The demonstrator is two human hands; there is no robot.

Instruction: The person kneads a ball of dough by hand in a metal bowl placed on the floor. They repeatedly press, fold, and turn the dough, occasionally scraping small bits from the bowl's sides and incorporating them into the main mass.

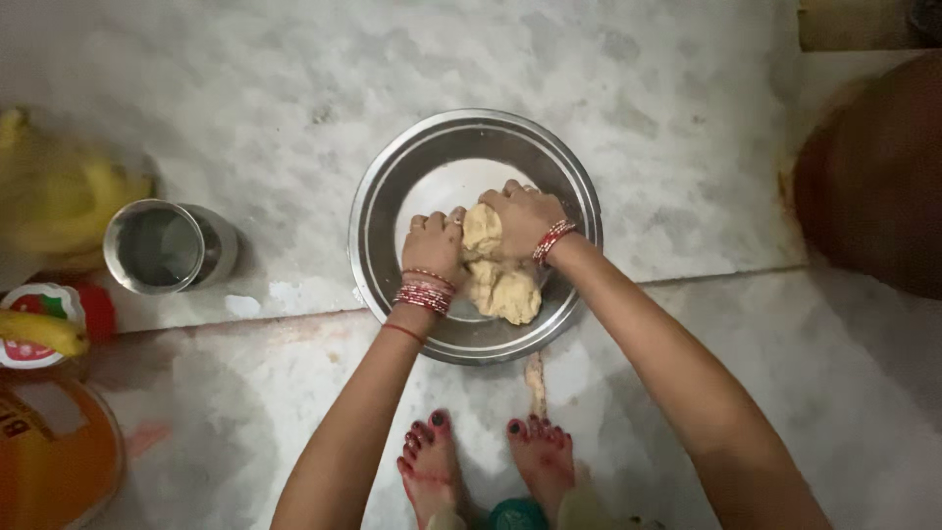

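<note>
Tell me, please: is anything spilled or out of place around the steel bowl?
Yes. A strip of dough lies on the marble floor just outside the steel bowl, near the feet, while both hands, left hand and right hand, press the dough lump inside it.

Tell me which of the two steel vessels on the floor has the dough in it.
The wide steel bowl in the middle, where both hands press the dough. The steel cup to its left holds no dough.

At the left edge, a red-and-white round lid [39, 319] sits above an orange labelled container [49, 451].
</note>
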